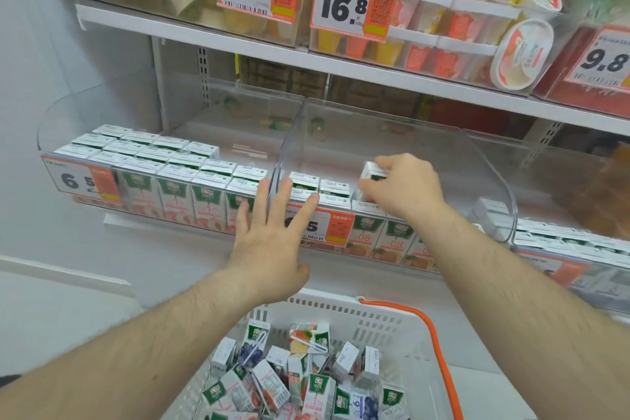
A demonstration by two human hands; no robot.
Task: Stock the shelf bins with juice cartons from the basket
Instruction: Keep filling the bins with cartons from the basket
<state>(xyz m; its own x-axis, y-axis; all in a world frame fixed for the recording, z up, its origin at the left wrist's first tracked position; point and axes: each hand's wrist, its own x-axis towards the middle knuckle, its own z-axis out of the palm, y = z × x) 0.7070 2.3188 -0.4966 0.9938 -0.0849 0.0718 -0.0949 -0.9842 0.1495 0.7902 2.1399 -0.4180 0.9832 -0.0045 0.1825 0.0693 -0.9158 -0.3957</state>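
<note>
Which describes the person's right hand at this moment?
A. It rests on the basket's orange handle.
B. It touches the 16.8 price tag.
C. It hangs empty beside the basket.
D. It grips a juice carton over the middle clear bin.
D: the right hand has its fingers curled round a juice carton above the rows in the middle clear bin.

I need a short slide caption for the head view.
Right hand places a juice carton into the middle shelf bin; left hand open.
</note>
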